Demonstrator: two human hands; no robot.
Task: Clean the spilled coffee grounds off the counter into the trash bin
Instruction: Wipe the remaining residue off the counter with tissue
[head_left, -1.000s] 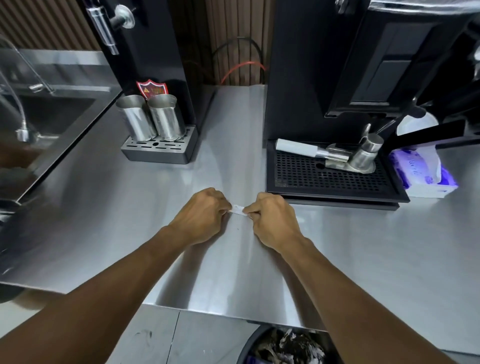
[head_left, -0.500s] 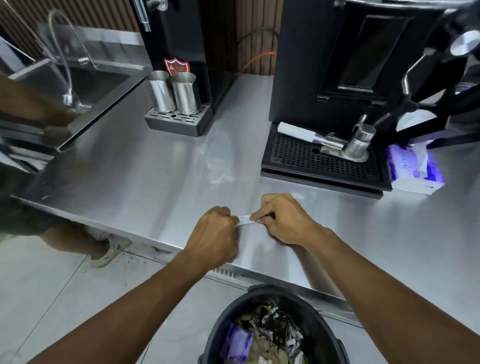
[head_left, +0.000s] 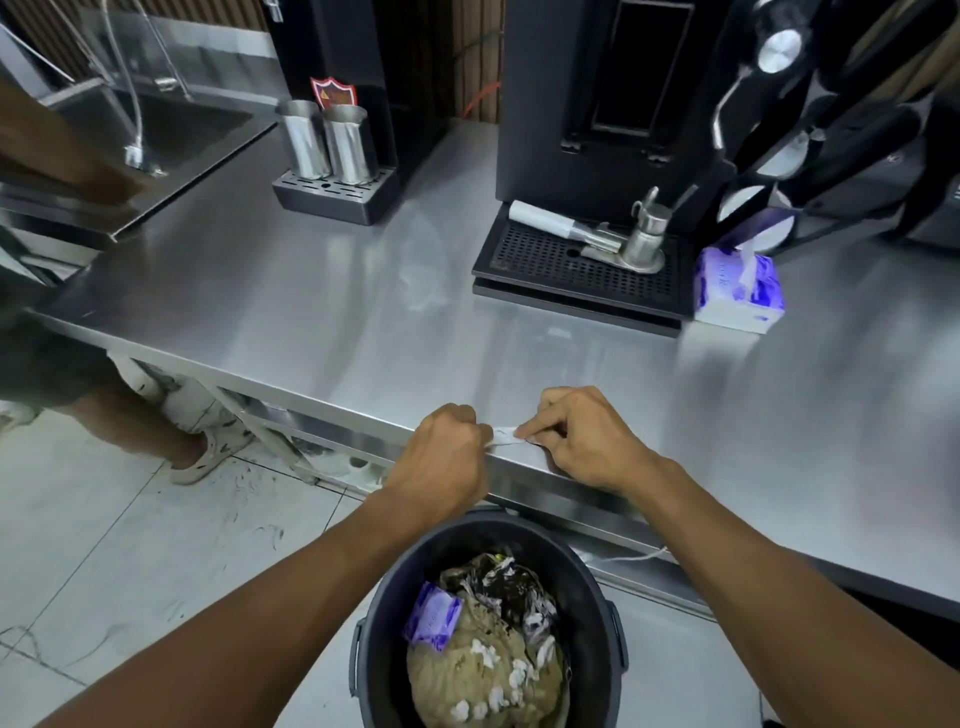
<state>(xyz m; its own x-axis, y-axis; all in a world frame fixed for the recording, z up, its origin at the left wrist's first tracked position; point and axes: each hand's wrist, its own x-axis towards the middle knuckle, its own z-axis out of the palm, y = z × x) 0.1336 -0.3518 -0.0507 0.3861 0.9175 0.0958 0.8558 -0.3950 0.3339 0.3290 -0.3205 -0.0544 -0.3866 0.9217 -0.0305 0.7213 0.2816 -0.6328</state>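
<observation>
Both hands at the front edge of the steel table (head_left: 363, 291). Left hand (head_left: 441, 457) is a closed fist, grip clamped on one end of a small white tissue (head_left: 503, 435); right hand (head_left: 582, 441) pinches the other end, fingertips together on it. Tissue is mostly hidden, only a short crumpled white strip shows between the two hands, sitting right at the table lip. No coffee grounds visible on the surface from here; if any are under the tissue or hands, can't tell. Steel looks bare and smeary-reflective around the hands.

Trash bin (head_left: 597, 587) is dark, round, on the floor directly below the hands and just off the table edge. It holds a tan bag or cloth, white scraps, dark wrappers and a purple packet.

Further back on the table: black drip tray (head_left: 519, 254) with a portafilter (head_left: 587, 234) on it, purple tissue pack (head_left: 737, 291) just beside the tray, two steel pitchers (head_left: 327, 140) on a small grate.
</observation>
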